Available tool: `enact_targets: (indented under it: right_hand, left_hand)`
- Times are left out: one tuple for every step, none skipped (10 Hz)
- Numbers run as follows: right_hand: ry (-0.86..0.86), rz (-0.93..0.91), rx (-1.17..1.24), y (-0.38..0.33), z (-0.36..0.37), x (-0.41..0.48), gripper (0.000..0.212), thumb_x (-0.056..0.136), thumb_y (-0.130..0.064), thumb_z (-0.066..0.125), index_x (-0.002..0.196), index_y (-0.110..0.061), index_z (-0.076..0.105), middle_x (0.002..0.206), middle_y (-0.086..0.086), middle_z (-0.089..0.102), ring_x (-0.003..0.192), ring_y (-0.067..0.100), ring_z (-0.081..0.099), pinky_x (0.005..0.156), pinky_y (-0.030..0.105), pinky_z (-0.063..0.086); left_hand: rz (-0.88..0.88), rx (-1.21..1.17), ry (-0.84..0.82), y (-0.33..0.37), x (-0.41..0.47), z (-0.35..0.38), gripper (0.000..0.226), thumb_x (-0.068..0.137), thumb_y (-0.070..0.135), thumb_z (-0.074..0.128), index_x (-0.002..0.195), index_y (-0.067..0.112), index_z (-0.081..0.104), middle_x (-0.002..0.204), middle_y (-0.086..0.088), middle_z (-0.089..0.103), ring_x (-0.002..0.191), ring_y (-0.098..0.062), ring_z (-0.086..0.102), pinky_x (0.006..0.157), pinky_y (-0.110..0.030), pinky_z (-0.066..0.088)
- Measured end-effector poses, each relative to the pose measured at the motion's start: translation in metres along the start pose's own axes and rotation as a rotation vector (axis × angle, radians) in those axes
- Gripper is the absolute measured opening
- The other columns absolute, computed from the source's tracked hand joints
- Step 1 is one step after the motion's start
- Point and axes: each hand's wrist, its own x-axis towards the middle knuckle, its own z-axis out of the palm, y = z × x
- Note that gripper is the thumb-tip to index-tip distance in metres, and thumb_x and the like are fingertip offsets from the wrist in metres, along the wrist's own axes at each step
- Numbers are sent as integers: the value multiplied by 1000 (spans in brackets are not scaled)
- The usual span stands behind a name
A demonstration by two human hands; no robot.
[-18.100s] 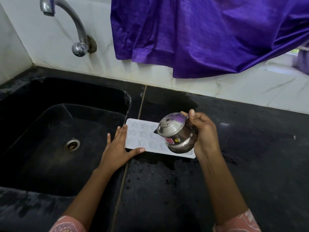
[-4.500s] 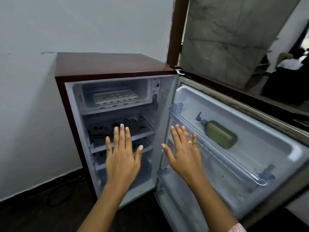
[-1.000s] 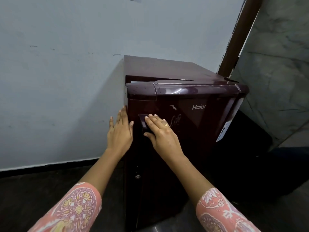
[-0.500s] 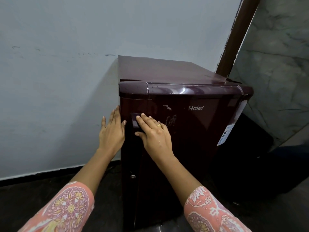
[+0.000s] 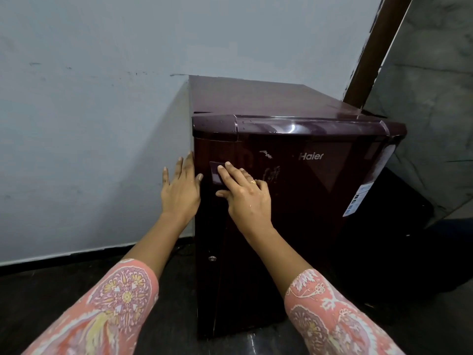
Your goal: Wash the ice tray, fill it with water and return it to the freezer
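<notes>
The tray is nowhere in view. The fridge [image 5: 256, 98] has its door [image 5: 320, 201] looking shut, top edge flush against the body. If the tray is in the freezer it is hidden behind that door, and this cannot be checked from here.

The right hand [image 5: 247, 198] lies flat on the door front, fingers nearly straight and holding nothing. Its fingertips rest on the small square handle [image 5: 214, 172] near the door's left edge, and a ring [image 5: 253, 182] shows on one finger. The left hand [image 5: 180, 193] is just beside it, fingers straight and close together, pressed against the fridge's left corner and also holding nothing.

A sticker [image 5: 358, 201] sits at the door's right edge. A pale wall [image 5: 89, 124] stands behind the fridge and a dark floor [image 5: 64, 290] lies below.

I judge this to be the closing step, with the door being pressed home and the task all but done. The next move calls for little: a firm, even push to seat the seal, a look down the left seam for any gap, then both hands lifted away.
</notes>
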Motion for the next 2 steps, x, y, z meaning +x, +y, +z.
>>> enact_targets:
  right_hand:
    - [-43,7,-5,-4,-7,-7,54,87,-34,59,138,-25,43,144,-4,45,126,24,50,92,45,46]
    - [-161,100,82,-2,-16,-27,54,96,-39,38,147,-27,23,154,-4,25,143,21,23,112,43,25]
  left_hand:
    - [-7,76,3,4,-12,-7,56,100,31,21,150,11,5,158,-3,13,145,-20,6,116,-46,2]
    - [15,94,63,10,-39,-12,57,100,38,18,149,13,5,158,-6,9,145,-20,3,115,-45,-4]
